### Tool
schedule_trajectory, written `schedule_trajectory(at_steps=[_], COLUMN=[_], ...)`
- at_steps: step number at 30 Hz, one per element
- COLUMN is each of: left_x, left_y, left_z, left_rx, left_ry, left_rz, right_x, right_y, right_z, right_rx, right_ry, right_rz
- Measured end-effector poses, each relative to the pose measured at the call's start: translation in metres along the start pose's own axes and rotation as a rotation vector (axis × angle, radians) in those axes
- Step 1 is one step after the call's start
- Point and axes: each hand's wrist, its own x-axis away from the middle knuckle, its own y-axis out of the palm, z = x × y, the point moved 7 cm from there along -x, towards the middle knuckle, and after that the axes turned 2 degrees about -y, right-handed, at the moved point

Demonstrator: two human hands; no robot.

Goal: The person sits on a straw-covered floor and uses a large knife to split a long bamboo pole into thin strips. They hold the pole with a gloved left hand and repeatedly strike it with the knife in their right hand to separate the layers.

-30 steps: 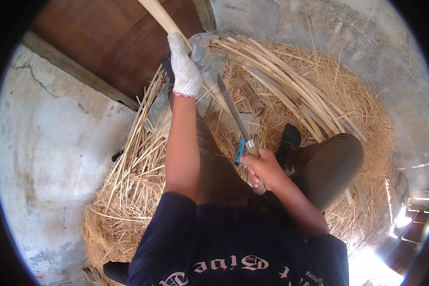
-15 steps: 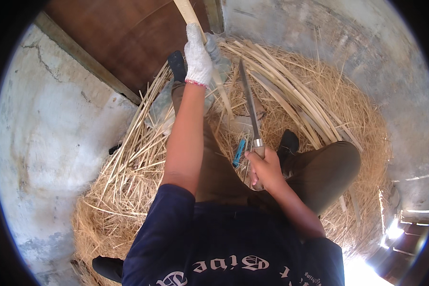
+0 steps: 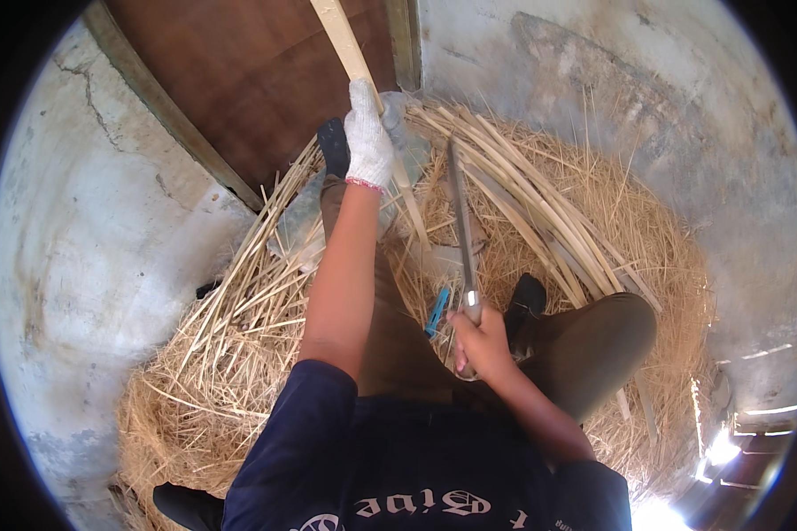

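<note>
White-gloved left hand (image 3: 369, 144) clasps the strip (image 3: 340, 40) left of the knife (image 3: 464, 232); right hand (image 3: 485, 343), clenching the knife, should stay steady.

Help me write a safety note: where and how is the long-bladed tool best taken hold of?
Probably best by the handle, wrapped from the near side just below the shiny collar, as the bare right hand does. The long blade of the tool points away from the person, its handle lying nearest; which edge is sharp cannot be told, so avoid the blade.
</note>
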Motion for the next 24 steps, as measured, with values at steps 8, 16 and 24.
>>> schedule_trajectory(at_steps=[8,16,24], left_x=[0.002,-0.006,-0.004], left_y=[-0.001,-0.003,-0.005], left_z=[0.000,-0.002,0.000], left_rx=[0.072,0.004,0.020], left_ry=[-0.010,0.022,0.015], left_rz=[-0.051,0.051,0.029], right_x=[0.001,-0.003,-0.006], right_y=[0.007,0.013,0.007], right_z=[0.010,0.029,0.008], right_rx=[0.013,-0.229,-0.133], right_ry=[0.027,0.287,-0.031], right_rz=[-0.035,-0.138,0.001])
